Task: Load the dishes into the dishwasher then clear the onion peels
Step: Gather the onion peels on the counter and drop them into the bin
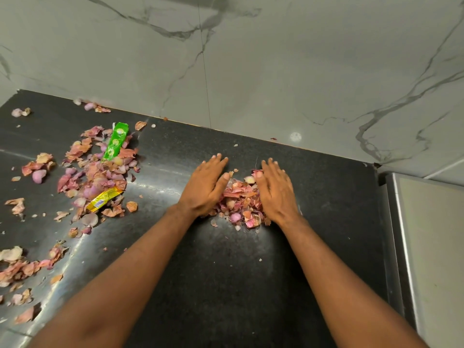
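Just right of the frame's middle, the person's two hands lie palm down on the black speckled stone table (326,197), one on each side of a small heap of pink and tan papery onion peels (239,200). The left hand (206,185) has its fingers straight and together, pointing toward the upper part of the frame, its thumb side pressed against the heap's left edge. The right hand (276,189) is likewise flat with straight fingers, and its inner edge touches the right side of the heap; a scrap of peel sits against its thumb. Neither hand grips anything. Both bare forearms run down from the wrists to the lower corners of the frame.

A few loose flakes lie on the table just below the heap and a few more just above it, between the fingertips.

Further out, in the left part of the frame, a much larger scattered spread of onion peels (98,172) covers the table, well apart from the hands. A bright green printed wrapper (116,141) lies tilted on the upper part of that spread, and a crumpled yellow wrapper (104,199) lies on its lower part. More peels trail down the left edge toward the lower left corner, and a few sit near the upper left corner by the wall.

A grey marbled tile wall (276,71) with dark veins fills the upper half of the frame. A brushed metal surface (431,247) stands beside the table along the right edge.
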Demonstrator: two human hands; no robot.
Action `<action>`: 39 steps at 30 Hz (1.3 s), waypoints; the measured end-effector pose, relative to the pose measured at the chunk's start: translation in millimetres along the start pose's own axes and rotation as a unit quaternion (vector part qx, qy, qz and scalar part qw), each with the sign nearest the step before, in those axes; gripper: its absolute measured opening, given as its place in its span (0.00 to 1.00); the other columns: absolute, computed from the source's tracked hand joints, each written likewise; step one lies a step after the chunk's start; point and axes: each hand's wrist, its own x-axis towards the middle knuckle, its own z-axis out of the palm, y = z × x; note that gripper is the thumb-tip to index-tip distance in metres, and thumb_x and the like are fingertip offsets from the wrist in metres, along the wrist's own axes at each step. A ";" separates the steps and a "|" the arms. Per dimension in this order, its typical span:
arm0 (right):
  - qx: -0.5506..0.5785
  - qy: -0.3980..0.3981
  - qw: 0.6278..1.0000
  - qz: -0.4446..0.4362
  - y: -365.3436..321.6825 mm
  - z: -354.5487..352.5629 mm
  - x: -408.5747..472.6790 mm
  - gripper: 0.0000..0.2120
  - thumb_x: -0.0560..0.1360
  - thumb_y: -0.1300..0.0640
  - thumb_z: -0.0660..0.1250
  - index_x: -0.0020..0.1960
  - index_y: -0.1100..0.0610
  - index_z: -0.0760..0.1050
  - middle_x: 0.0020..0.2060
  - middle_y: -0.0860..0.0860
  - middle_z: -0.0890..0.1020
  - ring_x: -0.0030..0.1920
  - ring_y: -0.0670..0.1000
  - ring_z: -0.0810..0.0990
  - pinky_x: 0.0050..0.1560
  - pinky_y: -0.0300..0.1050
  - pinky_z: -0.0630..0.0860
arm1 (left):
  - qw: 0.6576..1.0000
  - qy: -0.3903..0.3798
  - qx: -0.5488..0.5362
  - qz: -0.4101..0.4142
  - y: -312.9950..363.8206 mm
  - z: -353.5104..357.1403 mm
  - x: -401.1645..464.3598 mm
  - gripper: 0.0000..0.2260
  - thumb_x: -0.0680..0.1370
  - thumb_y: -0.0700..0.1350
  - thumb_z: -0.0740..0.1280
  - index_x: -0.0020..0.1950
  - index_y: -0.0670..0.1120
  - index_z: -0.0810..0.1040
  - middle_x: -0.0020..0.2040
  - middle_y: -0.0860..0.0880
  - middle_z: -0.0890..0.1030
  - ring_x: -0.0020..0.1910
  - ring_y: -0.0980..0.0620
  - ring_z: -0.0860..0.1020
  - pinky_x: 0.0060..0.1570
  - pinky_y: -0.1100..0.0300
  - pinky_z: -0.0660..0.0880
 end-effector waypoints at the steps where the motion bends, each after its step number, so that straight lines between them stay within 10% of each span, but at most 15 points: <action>1: 0.011 -0.016 1.000 -0.014 -3.4 1.9 1.3 0.35 0.84 0.34 0.39 0.84 0.50 0.57 0.84 0.49 0.57 0.84 0.46 0.51 0.84 0.53 0.48 | 1.000 0.001 0.008 0.011 5.5 4.7 -1.6 0.35 0.85 0.65 0.41 0.85 0.47 0.58 0.85 0.47 0.59 0.84 0.53 0.55 0.83 0.50 0.52; 6: 0.073 0.016 0.994 -0.073 -13.9 17.2 -21.6 0.25 0.87 0.46 0.49 0.79 0.52 0.70 0.77 0.50 0.73 0.79 0.46 0.66 0.81 0.53 0.61 | 0.998 0.008 -0.018 0.057 32.5 26.3 -21.4 0.32 0.86 0.62 0.44 0.83 0.46 0.64 0.81 0.46 0.68 0.82 0.51 0.62 0.82 0.51 0.57; 13: 0.199 0.159 0.966 0.046 -50.4 44.5 -64.6 0.20 0.87 0.47 0.55 0.74 0.47 0.76 0.68 0.39 0.80 0.69 0.38 0.76 0.69 0.35 0.71 | 0.942 0.159 -0.283 -0.081 76.0 52.1 -50.0 0.16 0.88 0.46 0.61 0.74 0.49 0.78 0.69 0.55 0.81 0.68 0.61 0.78 0.69 0.56 0.76; 24: 0.625 0.206 0.714 0.241 -109.5 45.6 -97.3 0.11 0.83 0.62 0.68 0.60 0.51 0.85 0.57 0.51 0.88 0.60 0.50 0.86 0.65 0.49 0.81 | 0.792 0.211 -0.537 -0.199 99.6 57.6 -78.1 0.10 0.85 0.43 0.68 0.63 0.44 0.85 0.56 0.50 0.88 0.58 0.52 0.86 0.60 0.55 0.82; 32: 0.650 0.238 0.692 0.208 -133.4 42.0 -122.6 0.11 0.83 0.62 0.68 0.56 0.53 0.87 0.56 0.51 0.88 0.59 0.51 0.86 0.61 0.44 0.82 | 0.789 0.192 -0.558 -0.168 105.8 37.8 -104.4 0.11 0.84 0.43 0.69 0.65 0.41 0.84 0.58 0.45 0.87 0.61 0.47 0.85 0.64 0.45 0.80; 39: 0.665 0.199 0.696 0.183 -159.9 67.3 -135.7 0.11 0.82 0.61 0.68 0.62 0.55 0.86 0.59 0.51 0.87 0.62 0.50 0.85 0.58 0.40 0.82 | 0.789 0.252 -0.538 -0.155 89.4 8.3 -137.1 0.09 0.83 0.41 0.70 0.62 0.46 0.86 0.54 0.51 0.88 0.57 0.53 0.86 0.57 0.58 0.83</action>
